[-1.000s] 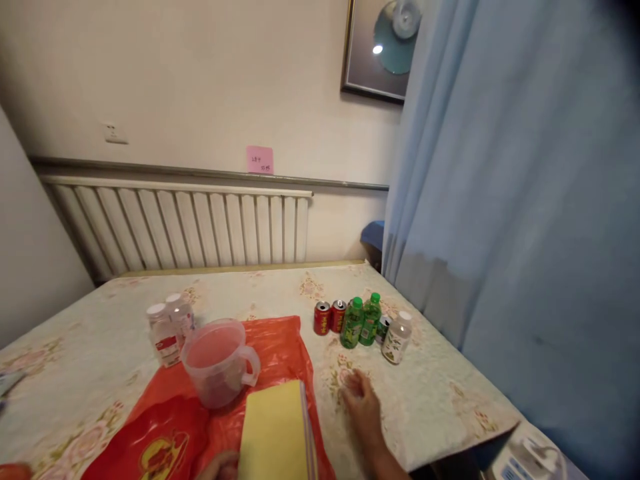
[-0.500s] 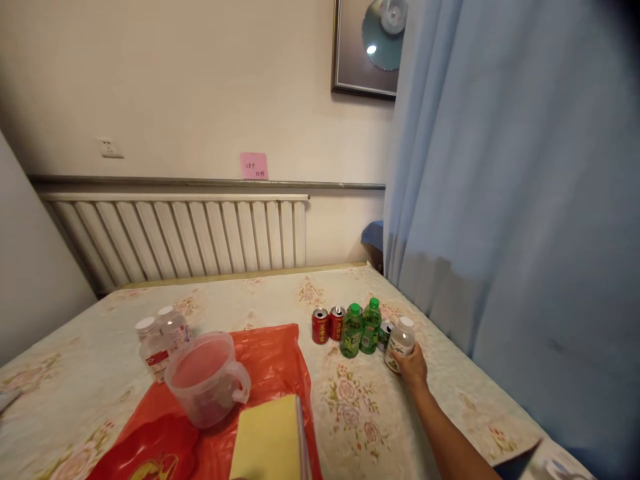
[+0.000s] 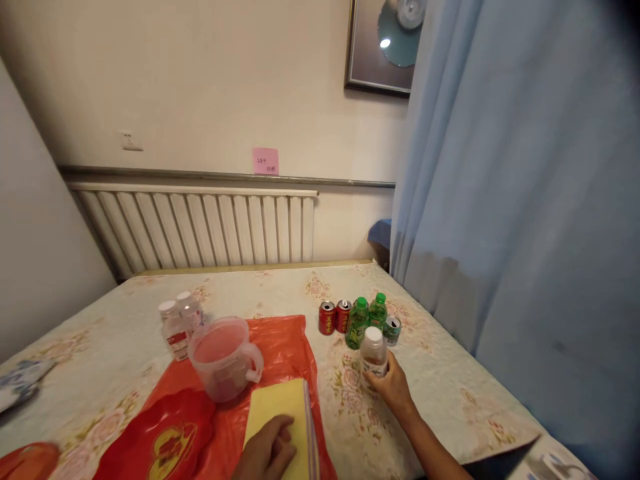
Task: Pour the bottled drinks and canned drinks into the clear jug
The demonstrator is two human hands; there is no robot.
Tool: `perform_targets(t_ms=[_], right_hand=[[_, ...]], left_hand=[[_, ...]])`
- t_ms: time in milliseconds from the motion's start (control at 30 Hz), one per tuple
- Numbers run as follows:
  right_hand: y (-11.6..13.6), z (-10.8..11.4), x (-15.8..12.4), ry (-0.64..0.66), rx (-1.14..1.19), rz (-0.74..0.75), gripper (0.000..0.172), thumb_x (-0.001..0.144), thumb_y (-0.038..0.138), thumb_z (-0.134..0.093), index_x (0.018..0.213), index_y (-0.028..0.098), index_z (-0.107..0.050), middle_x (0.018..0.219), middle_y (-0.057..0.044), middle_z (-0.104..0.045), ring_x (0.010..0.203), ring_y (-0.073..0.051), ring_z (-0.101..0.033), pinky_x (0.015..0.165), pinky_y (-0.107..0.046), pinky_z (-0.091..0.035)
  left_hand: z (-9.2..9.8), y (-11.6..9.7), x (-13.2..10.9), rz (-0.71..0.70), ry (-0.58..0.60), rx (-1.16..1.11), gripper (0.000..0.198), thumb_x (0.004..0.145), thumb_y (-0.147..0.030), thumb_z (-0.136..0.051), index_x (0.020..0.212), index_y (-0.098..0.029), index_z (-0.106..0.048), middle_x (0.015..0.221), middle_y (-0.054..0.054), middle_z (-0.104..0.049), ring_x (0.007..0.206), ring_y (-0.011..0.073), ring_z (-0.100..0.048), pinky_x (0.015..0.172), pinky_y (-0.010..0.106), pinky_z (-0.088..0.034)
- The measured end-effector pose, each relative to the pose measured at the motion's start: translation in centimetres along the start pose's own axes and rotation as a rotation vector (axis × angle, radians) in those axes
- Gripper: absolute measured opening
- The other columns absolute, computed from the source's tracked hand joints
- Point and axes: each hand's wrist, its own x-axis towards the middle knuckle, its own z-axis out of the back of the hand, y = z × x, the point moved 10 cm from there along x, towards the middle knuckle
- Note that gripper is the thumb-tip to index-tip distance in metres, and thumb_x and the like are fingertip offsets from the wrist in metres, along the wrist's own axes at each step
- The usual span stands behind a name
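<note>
My right hand (image 3: pixel 393 387) is closed round a clear plastic bottle (image 3: pixel 374 353) with a white cap and a printed label. The bottle is upright, in front of two green drink bottles (image 3: pixel 357 327). My left hand (image 3: pixel 267 450) is over a yellow, layered stack (image 3: pixel 273 401) with purple and white edges, its fingers loosely bent and apart. I cannot tell whether the stack is cloth or paper. Beside it, a translucent plastic jug (image 3: pixel 220 367) with a handle stands on a red plastic sheet (image 3: pixel 285 347). A red scalloped tray (image 3: pixel 145 420) lies at the sheet's near left.
Two red cans (image 3: pixel 327 320) stand left of the green bottles, and a green can (image 3: pixel 393 329) stands right. Two white-capped bottles (image 3: pixel 175 333) are behind the jug. A flowered tablecloth (image 3: pixel 265 290) covers the table. A blue curtain (image 3: pixel 475 200) hangs along the right.
My right hand has brought the white-capped bottle left and nearer, away from the green can. My left hand has come into view over the yellow stack. The view has shifted slightly left.
</note>
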Motion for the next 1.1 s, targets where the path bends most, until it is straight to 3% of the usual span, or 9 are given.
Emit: perform_targets(t_ms=[133, 233, 300, 400, 500, 633, 833, 967, 1100], right_hand=[[6.5, -3.6, -5.2, 0.234, 0.063, 0.197, 0.066, 0.058, 0.024, -0.069, 0.123, 0.018, -0.058, 0.123, -0.012, -0.068, 0.113, -0.03, -0.064, 0.1, -0.042, -0.049], [10.5, -5.8, -8.7, 0.419, 0.087, 0.297, 0.065, 0.062, 0.021, -0.069, 0.125, 0.019, -0.057, 0.123, -0.012, -0.067, 0.114, -0.029, -0.062, 0.1, -0.041, -0.048], [12.7, -7.2, -10.7, 0.534, 0.114, 0.355, 0.06, 0.065, 0.023, -0.069, 0.124, 0.02, -0.057, 0.119, -0.01, -0.067, 0.109, -0.027, -0.063, 0.095, -0.039, -0.05], [14.5, -8.7, -12.6, 0.623, 0.13, 0.413, 0.058, 0.064, 0.019, -0.068, 0.121, 0.021, -0.058, 0.114, -0.008, -0.067, 0.105, -0.027, -0.063, 0.094, -0.039, -0.05], [15.1, -9.9, -13.6, 0.651, 0.112, 0.453, 0.063, 0.06, 0.014, -0.064, 0.122, 0.021, -0.058, 0.116, -0.008, -0.066, 0.108, -0.027, -0.061, 0.097, -0.041, -0.047], [16.1, -11.0, -13.8, 0.689, 0.062, 0.482, 0.064, 0.06, 0.011, -0.062, 0.122, 0.021, -0.057, 0.117, -0.009, -0.065, 0.109, -0.027, -0.06, 0.098, -0.04, -0.046], [20.1, -11.5, -10.6, 0.665, -0.065, 0.599, 0.049, 0.067, 0.014, -0.061, 0.116, 0.021, -0.058, 0.11, -0.008, -0.065, 0.102, -0.027, -0.06, 0.09, -0.039, -0.047], [23.5, -12.4, -7.2, 0.609, -0.182, 0.785, 0.038, 0.074, 0.019, -0.062, 0.112, 0.02, -0.058, 0.106, -0.009, -0.065, 0.097, -0.026, -0.06, 0.087, -0.039, -0.046], [26.3, -14.3, -4.3, 0.529, -0.403, 0.944, 0.046, 0.071, 0.014, -0.06, 0.117, 0.018, -0.055, 0.112, -0.011, -0.063, 0.103, -0.027, -0.057, 0.091, -0.04, -0.043]], left_hand=[[1.6, -6.0, 0.1, -0.135, -0.088, 0.005, 0.057, 0.086, -0.033, -0.053, 0.141, -0.025, -0.043, 0.119, 0.009, -0.062, 0.079, 0.0165, -0.061, 0.076, 0.031, -0.053], [2.8, -9.5, -0.6, -0.265, -0.079, 0.126, 0.065, 0.089, -0.027, -0.053, 0.149, -0.027, -0.029, 0.137, 0.013, -0.052, 0.096, 0.0193, -0.062, 0.089, 0.037, -0.052], [3.3, -10.9, -1.4, -0.352, -0.054, 0.227, 0.063, 0.09, -0.023, -0.054, 0.148, -0.03, -0.031, 0.147, 0.012, -0.044, 0.113, 0.0224, -0.058, 0.1, 0.041, -0.048], [3.9, -11.5, -2.5, -0.42, -0.016, 0.356, 0.052, 0.09, -0.016, -0.053, 0.139, -0.032, -0.044, 0.139, 0.007, -0.052, 0.12, 0.0228, -0.055, 0.103, 0.039, -0.047], [4.8, -11.1, -3.4, -0.414, -0.031, 0.427, 0.042, 0.091, -0.015, -0.052, 0.13, -0.03, -0.051, 0.123, 0.006, -0.06, 0.109, 0.0206, -0.061, 0.096, 0.033, -0.05], [7.7, -10.3, -4.2, -0.344, -0.193, 0.427, 0.035, 0.091, -0.017, -0.05, 0.126, -0.023, -0.052, 0.118, 0.01, -0.061, 0.105, 0.024, -0.063, 0.091, 0.037, -0.053], [12.1, -7.0, -6.1, -0.219, -0.437, 0.141, 0.025, 0.093, -0.029, -0.048, 0.115, -0.021, -0.057, 0.108, 0.01, -0.065, 0.101, 0.0247, -0.063, 0.089, 0.039, -0.051], [11.3, -2.2, -7.4, -0.091, -0.429, -0.047, 0.024, 0.09, -0.034, -0.051, 0.107, -0.02, -0.062, 0.104, 0.009, -0.068, 0.097, 0.025, -0.064, 0.088, 0.038, -0.051], [9.3, 2.2, -8.7, -0.007, -0.401, -0.16, 0.028, 0.09, -0.041, -0.049, 0.102, -0.02, -0.064, 0.098, 0.007, -0.071, 0.092, 0.0236, -0.065, 0.085, 0.034, -0.052]])
